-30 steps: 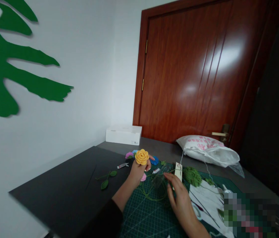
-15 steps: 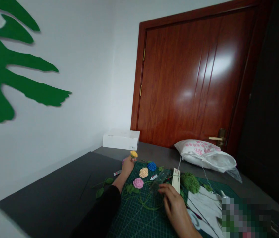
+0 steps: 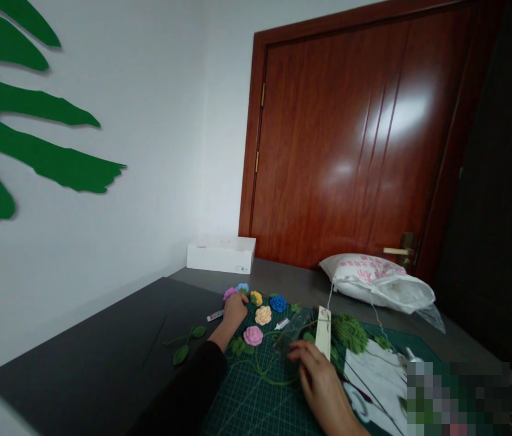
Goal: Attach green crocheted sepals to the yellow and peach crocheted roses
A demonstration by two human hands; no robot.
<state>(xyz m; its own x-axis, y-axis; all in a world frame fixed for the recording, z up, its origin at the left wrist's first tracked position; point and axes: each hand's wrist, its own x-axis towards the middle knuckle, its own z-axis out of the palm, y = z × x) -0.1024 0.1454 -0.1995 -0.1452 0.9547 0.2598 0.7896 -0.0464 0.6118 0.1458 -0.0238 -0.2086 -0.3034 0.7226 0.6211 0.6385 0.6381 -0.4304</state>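
Observation:
My left hand (image 3: pixel 235 310) reaches to the far side of the green cutting mat (image 3: pixel 265 406), its fingers curled down and their tips hidden. Touching or close to them are a light blue crochet flower (image 3: pixel 242 287), a purple one (image 3: pixel 229 293) and a yellow one (image 3: pixel 256 298). A cream rose (image 3: pixel 263 315), a blue rose (image 3: pixel 278 303) and a pink rose (image 3: pixel 252 335) with green leaves lie nearer. My right hand (image 3: pixel 317 375), loosely bent with thumb and fingers apart, rests beside a clear plastic packet (image 3: pixel 294 330) and green yarn strand (image 3: pixel 274 381); I see nothing held.
Right of my hands lie a cream card strip (image 3: pixel 323 330), a green yarn ball (image 3: pixel 349 333), white cloth (image 3: pixel 380 375) and scissors (image 3: pixel 356 402). A white bag (image 3: pixel 374 275) and white box (image 3: pixel 222 254) stand behind. Leaves (image 3: pixel 181 354) and a small tube (image 3: pixel 214 315) are left.
The yellow flower, held up in my left hand before, now lies on the mat to its right. My left hand has lowered, and the light blue flower has come into view. My right hand barely moved.

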